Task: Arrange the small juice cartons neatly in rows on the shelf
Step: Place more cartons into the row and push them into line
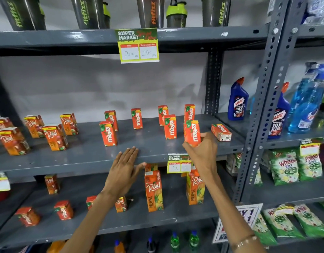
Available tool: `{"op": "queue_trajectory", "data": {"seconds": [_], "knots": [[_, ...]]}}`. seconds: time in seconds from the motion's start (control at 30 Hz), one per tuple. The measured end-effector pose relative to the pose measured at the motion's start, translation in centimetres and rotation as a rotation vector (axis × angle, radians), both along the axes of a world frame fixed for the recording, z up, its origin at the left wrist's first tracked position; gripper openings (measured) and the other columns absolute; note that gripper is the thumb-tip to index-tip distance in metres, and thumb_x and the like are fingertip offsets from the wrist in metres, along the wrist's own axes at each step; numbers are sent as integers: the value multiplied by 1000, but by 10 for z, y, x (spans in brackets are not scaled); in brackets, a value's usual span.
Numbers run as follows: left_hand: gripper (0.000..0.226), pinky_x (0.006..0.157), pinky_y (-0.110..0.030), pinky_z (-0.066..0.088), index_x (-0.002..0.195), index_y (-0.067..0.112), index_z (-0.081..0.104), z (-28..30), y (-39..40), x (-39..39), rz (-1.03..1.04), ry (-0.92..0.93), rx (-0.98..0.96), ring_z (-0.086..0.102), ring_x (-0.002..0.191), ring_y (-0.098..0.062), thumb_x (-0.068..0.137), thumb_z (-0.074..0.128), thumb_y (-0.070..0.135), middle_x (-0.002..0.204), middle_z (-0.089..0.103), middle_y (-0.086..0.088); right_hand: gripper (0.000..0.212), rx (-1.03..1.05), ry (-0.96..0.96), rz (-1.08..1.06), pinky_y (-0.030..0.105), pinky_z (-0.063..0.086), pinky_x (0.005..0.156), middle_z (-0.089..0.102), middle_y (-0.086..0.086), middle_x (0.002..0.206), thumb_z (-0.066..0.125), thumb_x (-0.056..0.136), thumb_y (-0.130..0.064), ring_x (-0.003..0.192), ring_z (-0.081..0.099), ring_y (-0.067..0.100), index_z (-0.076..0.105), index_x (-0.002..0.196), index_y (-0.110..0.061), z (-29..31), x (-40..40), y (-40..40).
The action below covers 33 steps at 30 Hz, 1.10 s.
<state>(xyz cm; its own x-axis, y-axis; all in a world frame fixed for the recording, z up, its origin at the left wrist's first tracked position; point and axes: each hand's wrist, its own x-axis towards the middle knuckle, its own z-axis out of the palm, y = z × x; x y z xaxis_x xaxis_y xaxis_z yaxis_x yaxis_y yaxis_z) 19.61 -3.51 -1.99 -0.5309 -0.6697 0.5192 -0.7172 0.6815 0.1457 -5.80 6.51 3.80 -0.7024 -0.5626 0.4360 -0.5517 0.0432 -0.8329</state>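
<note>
Several small orange Maaza cartons stand in loose rows on the grey middle shelf. My right hand grips one upright Maaza carton near the shelf's front right. Just right of it, another Maaza carton lies on its side. A front carton stands left of centre, and one stands behind my right hand's carton. My left hand is flat and open, fingers resting on the shelf's front edge, holding nothing. Small Real cartons stand at the left.
Tall Real pineapple cartons and scattered small cartons sit on the shelf below. Price tags hang from shelf edges. A perforated upright post bounds the shelf on the right; Harpic bottles and detergent packs lie beyond it.
</note>
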Motion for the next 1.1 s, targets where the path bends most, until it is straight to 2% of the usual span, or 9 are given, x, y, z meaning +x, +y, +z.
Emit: {"op": "queue_trajectory", "data": {"seconds": [0.17,0.23,0.3,0.37,0.53,0.73,0.9,0.97,1.1], "knots": [[79,126,-41,8,155,14,32,-5,-8,21,64,-52,-23,25,152,-22,98,16,66,162,34,-6,62,-40,19,86,22,48,68,59,3,105,88,64,-31,93,61,16,48,108,-12,-3,66,-12],[71,126,-42,9,155,15,32,-9,-9,20,78,-89,-51,26,152,-24,101,26,61,162,34,-6,73,-16,6,121,26,50,75,59,7,114,88,67,-31,102,62,19,46,122,-9,-3,84,-35],[68,126,-43,12,154,15,32,-11,-10,23,91,-108,-64,29,151,-25,102,33,59,161,37,-6,79,3,16,135,31,50,80,60,11,119,88,68,-33,108,63,24,44,128,-8,1,105,-60],[71,126,-45,15,154,15,30,-12,-11,26,99,-111,-61,29,151,-25,101,30,62,161,37,-5,82,24,27,137,32,50,84,61,14,121,89,67,-34,112,64,28,44,129,-6,6,119,-85],[75,127,-44,10,156,17,25,-10,-12,33,71,-110,-57,20,153,-24,100,30,66,163,31,-5,93,127,56,128,39,51,90,61,22,127,93,62,-26,117,62,37,42,135,1,13,137,-123],[81,127,-45,9,156,17,23,-12,-15,37,61,-75,-50,17,154,-22,98,26,72,164,28,-3,97,198,116,120,41,51,94,56,22,135,91,67,-27,124,57,37,35,142,-2,12,141,-137],[78,128,-43,5,156,17,23,-12,-15,39,74,-86,-61,16,154,-22,99,24,70,164,28,-3,107,199,51,205,45,47,102,51,20,140,92,65,-28,130,52,36,27,147,-3,14,140,-133],[78,127,-44,7,156,16,26,-12,-15,41,90,-92,-93,20,153,-23,99,22,69,163,32,-4,96,144,42,235,43,50,98,55,18,135,90,68,-26,124,57,33,31,142,-8,13,130,-116],[76,126,-53,13,154,13,32,-15,-4,25,119,-128,-112,27,151,-26,100,22,66,160,39,-7,51,17,168,182,32,53,79,66,11,110,79,82,-19,98,67,26,47,122,-14,2,71,-61]]}}
